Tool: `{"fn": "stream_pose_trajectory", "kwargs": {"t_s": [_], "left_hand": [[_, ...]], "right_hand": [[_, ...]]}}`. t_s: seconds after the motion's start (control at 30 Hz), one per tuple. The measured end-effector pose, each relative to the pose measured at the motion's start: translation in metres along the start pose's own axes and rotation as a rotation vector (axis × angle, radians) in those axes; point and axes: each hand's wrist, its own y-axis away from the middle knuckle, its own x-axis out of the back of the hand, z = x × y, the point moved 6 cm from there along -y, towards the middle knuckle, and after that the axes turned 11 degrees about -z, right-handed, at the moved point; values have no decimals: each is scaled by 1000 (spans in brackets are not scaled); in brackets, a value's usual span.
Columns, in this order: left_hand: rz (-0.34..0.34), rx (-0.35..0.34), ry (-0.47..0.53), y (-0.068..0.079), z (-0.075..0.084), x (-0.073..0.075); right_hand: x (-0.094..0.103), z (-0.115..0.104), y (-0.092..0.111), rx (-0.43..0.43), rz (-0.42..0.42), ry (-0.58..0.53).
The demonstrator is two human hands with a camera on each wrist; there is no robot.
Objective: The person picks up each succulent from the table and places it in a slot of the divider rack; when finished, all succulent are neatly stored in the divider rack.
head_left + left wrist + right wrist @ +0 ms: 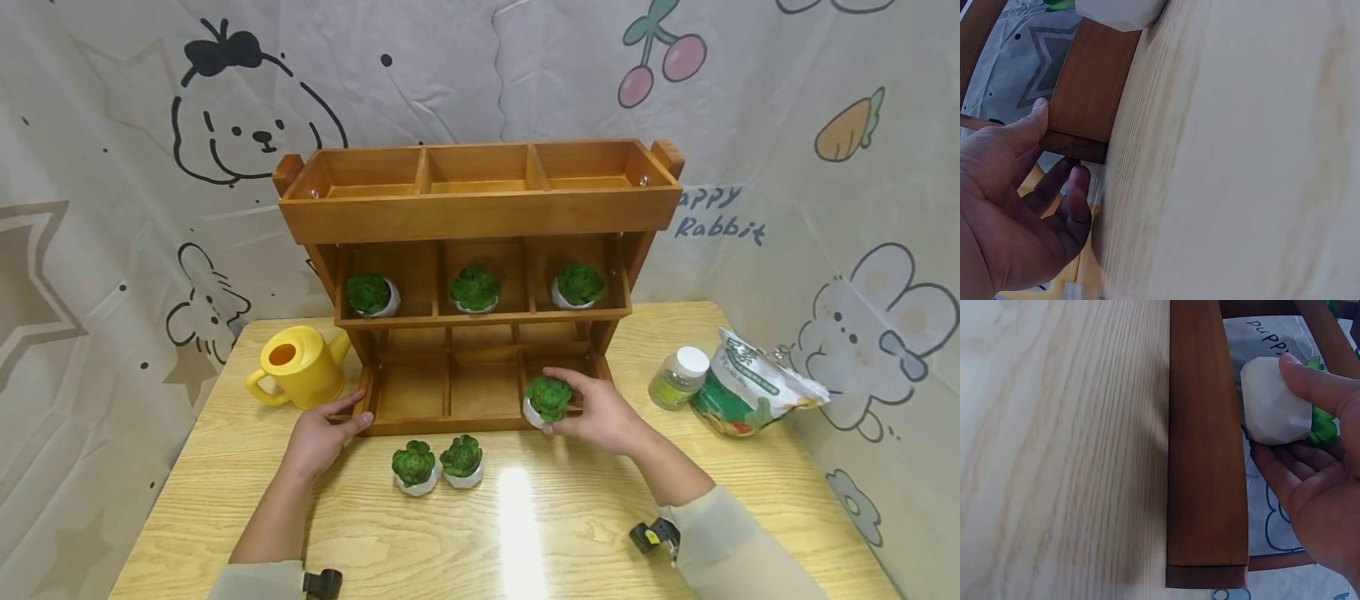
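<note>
Right hand pinches a plant by its white pot, thumb one side, fingers the other. Held plant is at the bottom tier's front rail, by the right compartment; right wrist view has the pot just clear of the rail. Left hand grips the left front corner of the wooden shelf, thumb against the rail, other fingers curled at its end. Two more plants, left one and right one, stand side by side on the table in front of the shelf. Middle tier has one plant per compartment: left, center, right. Yellow watering can sits left of the shelf; white-capped jar and green-white bag sit right, next to each other.
</note>
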Motion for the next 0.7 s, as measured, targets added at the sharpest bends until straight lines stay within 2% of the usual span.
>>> {"fn": "stream_pose_trajectory", "kwargs": {"t_s": [0.1,0.7], "left_hand": [[0,2,1,0,0,0],[5,15,-1,0,-2,0]], "right_hand": [[3,5,-3,-6,4,-26],[16,22,-16,-36,64,5]]}}
